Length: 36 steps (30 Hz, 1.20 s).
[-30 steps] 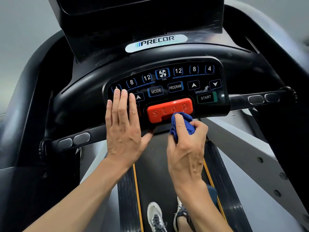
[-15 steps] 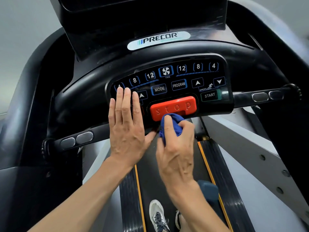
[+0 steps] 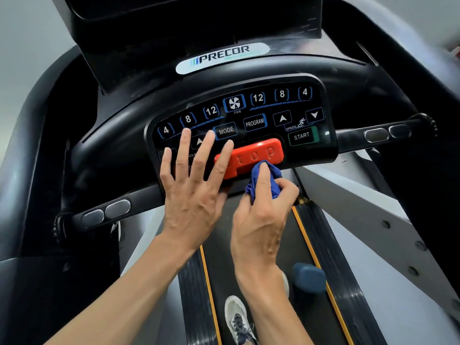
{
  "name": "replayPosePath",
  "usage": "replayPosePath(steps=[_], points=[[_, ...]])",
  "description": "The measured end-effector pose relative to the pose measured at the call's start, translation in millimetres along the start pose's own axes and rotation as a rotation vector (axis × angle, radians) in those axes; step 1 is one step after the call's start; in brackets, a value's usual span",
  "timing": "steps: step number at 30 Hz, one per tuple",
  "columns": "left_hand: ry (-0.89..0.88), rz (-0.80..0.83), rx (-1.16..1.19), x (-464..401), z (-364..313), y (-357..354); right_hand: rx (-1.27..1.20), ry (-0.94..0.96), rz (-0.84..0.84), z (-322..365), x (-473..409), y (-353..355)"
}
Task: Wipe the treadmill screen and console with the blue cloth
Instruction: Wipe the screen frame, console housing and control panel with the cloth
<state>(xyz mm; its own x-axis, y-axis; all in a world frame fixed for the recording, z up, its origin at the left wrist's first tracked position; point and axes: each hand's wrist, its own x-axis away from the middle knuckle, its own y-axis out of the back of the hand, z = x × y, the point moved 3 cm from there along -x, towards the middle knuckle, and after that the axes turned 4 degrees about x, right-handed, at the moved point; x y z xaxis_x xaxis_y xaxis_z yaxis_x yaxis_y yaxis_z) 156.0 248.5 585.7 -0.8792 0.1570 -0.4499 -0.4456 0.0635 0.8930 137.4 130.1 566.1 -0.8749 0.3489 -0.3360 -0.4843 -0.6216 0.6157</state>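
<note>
**Head view: cloth at the stop bar, console keypad partly covered**

Head view shows the right hand (image 3: 258,220) bunching the blue cloth (image 3: 263,181) in curled fingers, forefinger laid along the top of the wad and pressing it against the lower edge of the red stop bar (image 3: 251,156). The left hand (image 3: 191,192) lies flat with fingers straight and spread on the left part of the console (image 3: 321,150), holding nothing; its fingertips cover the incline keys, and its forefinger reaches over the left end of the stop bar.

Position of the cloth: just right of the left hand, close beside its forefinger, and below the bar's middle. The screen (image 3: 194,18) sits well above both hands, only its lower part in frame.

Assessment of the step: the wipe appears to be working the bar's underside and lip. Good practice would be light pressure, so that no key is triggered, short strokes along the bar's length, and a fresh fold of cloth for the keypad. The area under the left palm cannot be cleaned until that hand is lifted. MODE (image 3: 226,130), PROGRAM (image 3: 254,123) and START (image 3: 301,136) keys lie uncovered, apart from the cloth.
</note>
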Motion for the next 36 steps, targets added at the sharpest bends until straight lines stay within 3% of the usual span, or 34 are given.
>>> replayPosePath(steps=[6,11,17,31,36], points=[[-0.020,-0.006,0.019,-1.2,6.1,-2.7,-0.040,0.002,-0.149,-17.9,-22.5,19.8],[-0.006,-0.001,0.038,-0.8,6.0,-4.3,0.099,0.110,-0.005,-31.8,-60.9,23.1],[-0.011,-0.003,0.051,-0.3,6.4,-5.0,0.069,0.223,0.097,-45.3,-64.0,33.8],[-0.025,0.001,0.040,-1.9,5.4,-1.3,0.088,0.039,0.061,-27.9,3.8,-0.2],[-0.029,0.024,0.057,5.5,19.6,4.6,-0.034,-0.082,0.044,2.2,30.2,-28.4]])
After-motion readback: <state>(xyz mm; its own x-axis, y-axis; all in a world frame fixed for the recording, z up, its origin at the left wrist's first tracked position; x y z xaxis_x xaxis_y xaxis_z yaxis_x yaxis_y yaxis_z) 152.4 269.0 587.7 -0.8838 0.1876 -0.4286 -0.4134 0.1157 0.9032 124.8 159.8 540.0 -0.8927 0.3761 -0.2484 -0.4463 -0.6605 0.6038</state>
